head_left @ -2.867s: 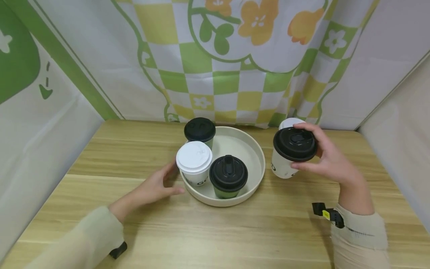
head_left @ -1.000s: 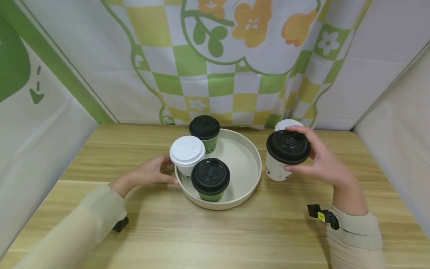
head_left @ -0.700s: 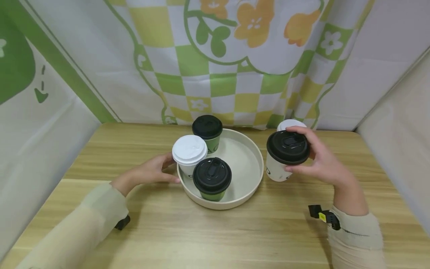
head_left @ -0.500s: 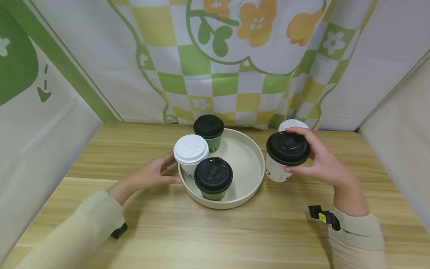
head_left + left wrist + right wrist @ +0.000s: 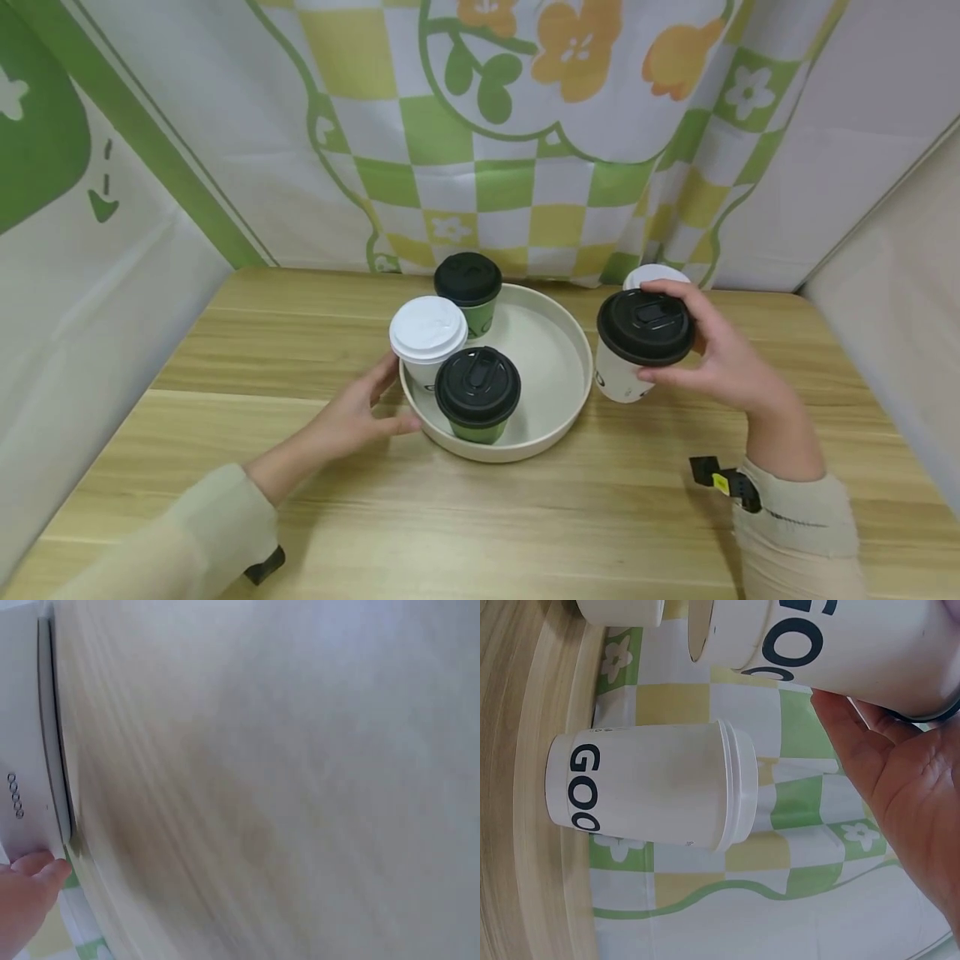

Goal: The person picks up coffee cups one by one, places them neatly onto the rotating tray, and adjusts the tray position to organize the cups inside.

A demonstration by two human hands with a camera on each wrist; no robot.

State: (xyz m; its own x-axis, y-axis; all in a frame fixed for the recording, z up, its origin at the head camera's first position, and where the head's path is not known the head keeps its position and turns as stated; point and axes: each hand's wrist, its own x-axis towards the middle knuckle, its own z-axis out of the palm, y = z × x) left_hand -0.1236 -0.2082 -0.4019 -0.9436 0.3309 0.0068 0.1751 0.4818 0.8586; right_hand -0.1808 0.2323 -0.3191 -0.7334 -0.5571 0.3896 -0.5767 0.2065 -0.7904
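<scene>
My right hand [image 5: 716, 358] grips a white paper cup with a black lid [image 5: 647, 329], thumb in front and fingers behind; it is off the table in the right wrist view. Behind it a white-lidded paper cup [image 5: 649, 784] stands on the table. The left hand [image 5: 360, 417] is spread against the left side of the round cream tray [image 5: 551, 375]; fingertips [image 5: 52, 874] touch its outer wall in the left wrist view. On the tray stand a white-lidded cup [image 5: 427, 329], a black-lidded green cup [image 5: 477, 387] in front and another black-lidded green cup [image 5: 468, 283] at the back.
The wooden table [image 5: 525, 533] extends in front of the tray. A checked, flowered curtain [image 5: 510, 183] hangs along its back edge, with pale fabric walls at both sides.
Since the earliest frame the tray has turned clockwise, its cups shifting round with it. The right-hand cup has moved slightly left. Lately the left hand has slid toward me along the tray's side.
</scene>
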